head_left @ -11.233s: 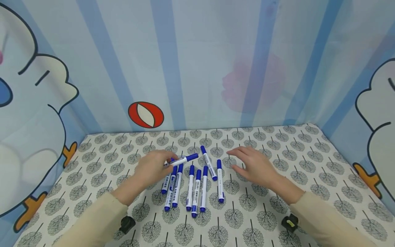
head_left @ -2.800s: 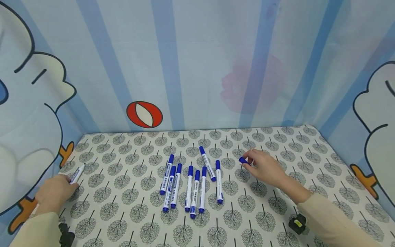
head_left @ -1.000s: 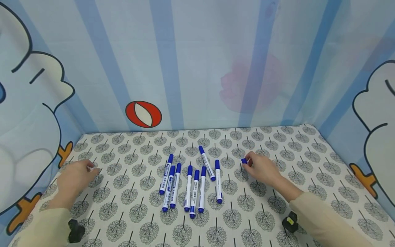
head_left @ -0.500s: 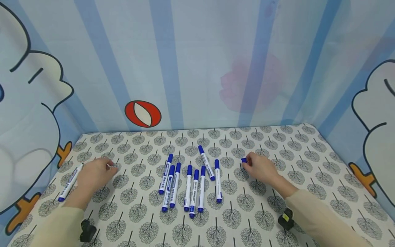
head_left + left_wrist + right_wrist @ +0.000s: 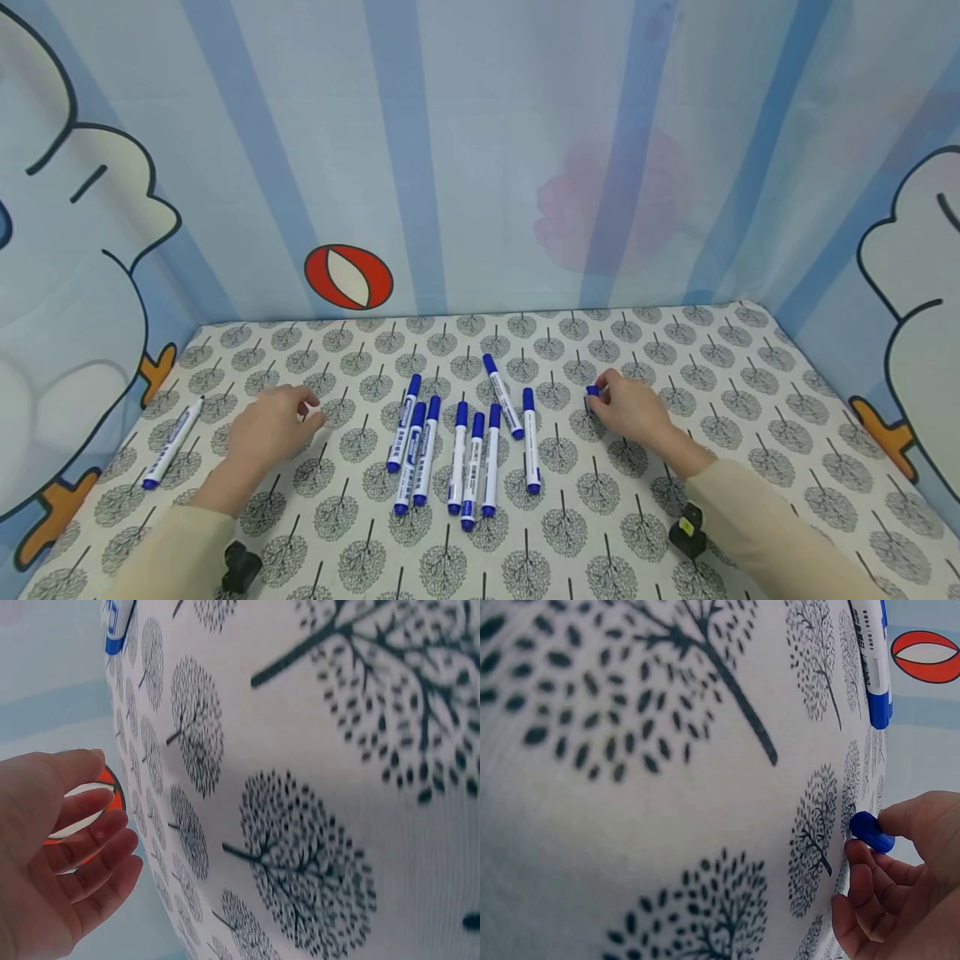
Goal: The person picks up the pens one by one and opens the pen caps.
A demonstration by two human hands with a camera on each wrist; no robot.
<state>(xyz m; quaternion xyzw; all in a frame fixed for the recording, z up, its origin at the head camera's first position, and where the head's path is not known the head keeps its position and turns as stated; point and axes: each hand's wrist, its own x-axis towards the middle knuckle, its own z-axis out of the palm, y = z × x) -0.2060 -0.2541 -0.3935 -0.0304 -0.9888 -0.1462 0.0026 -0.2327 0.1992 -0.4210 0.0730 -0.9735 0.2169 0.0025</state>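
- Head view: backdrop [image 5: 495,125] at the rear, striped in pale and darker blue, with a red-and-white oval [image 5: 348,277] low on its left half.
- Patterned cloth [image 5: 780,479], spread in front of the backdrop, white with dark round trees.
- Pale sleeves [image 5: 780,533], reaching in from both near corners, with a small black device [image 5: 242,568] beside each wrist.
- Left hand [image 5: 272,427]: hangs over the cloth between the uncapped marker [image 5: 174,443] and the central capped markers [image 5: 457,458], apart from both; loosely bent fingers, bare palm and a gap between thumb and forefinger in the left wrist view.
- Right hand [image 5: 633,408]: pinches a blue cap [image 5: 592,391] between thumb and forefinger, other fingers curled loosely beneath; contact with the cloth hard to tell.
- Capped markers, eight: lie between the hands, blue tops toward the backdrop, mostly side by side, with one farther back slanting the other way.
- Uncapped marker: lies alone far left, beyond the left hand, dark tip toward the backdrop, blue end toward the near edge.
- Blue cap: juts from the right fingertips, near the rightmost capped marker, well apart from the uncapped one.
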